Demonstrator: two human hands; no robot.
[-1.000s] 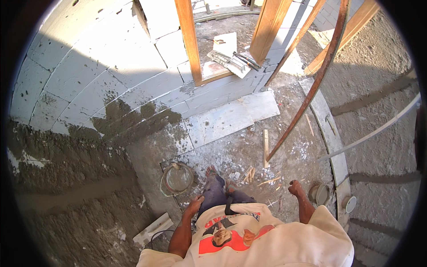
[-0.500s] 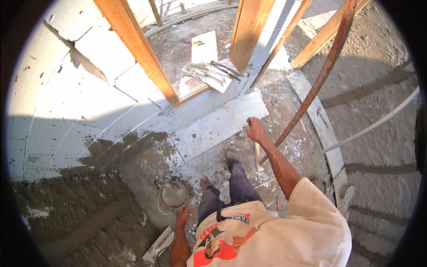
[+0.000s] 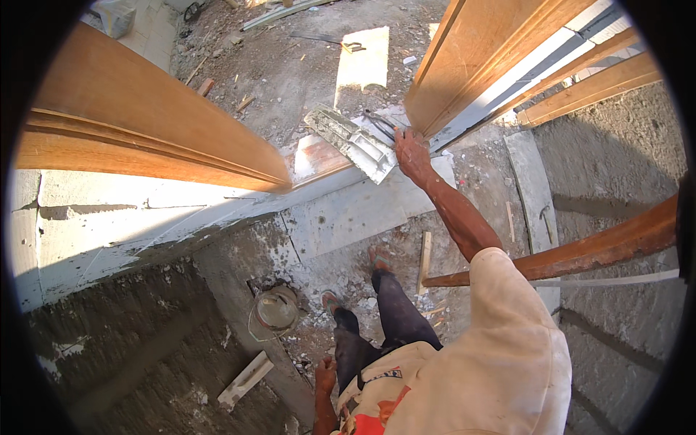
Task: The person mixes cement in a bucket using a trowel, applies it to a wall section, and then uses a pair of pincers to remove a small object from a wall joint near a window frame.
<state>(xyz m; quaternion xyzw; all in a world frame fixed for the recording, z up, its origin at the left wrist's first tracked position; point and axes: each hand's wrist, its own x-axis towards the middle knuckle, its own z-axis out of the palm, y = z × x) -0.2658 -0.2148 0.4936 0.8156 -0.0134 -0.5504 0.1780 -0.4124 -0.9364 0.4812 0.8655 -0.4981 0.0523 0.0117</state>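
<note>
My right hand [image 3: 413, 155] reaches across to the door sill, its fingers closed around the handle ends of dark pincers [image 3: 380, 123]. Next to them lies a mortar-smeared plastering float [image 3: 354, 143], tilted over the sill's edge with its handle side up. My left hand [image 3: 325, 375] hangs low beside my leg, fingers curled, with nothing visible in it. A mortar-stained bucket [image 3: 277, 310] stands on the ground ahead of that hand. Left of the hand, a long pale float or board [image 3: 246, 380] rests at the edge of the dark, wet mortar.
Wooden frame posts rise at left [image 3: 159, 116] and right [image 3: 478, 65] of the sill. A brown curved pole [image 3: 580, 250] slants in from the right above the rubble-strewn floor. Beyond the sill, a handsaw [image 3: 317, 36] lies by a white board [image 3: 364, 58].
My right hand has moved forward from above the pale slab to the pincers and closed on their handles. The left hand has drawn back from the bucket toward my leg. The view has shifted.
</note>
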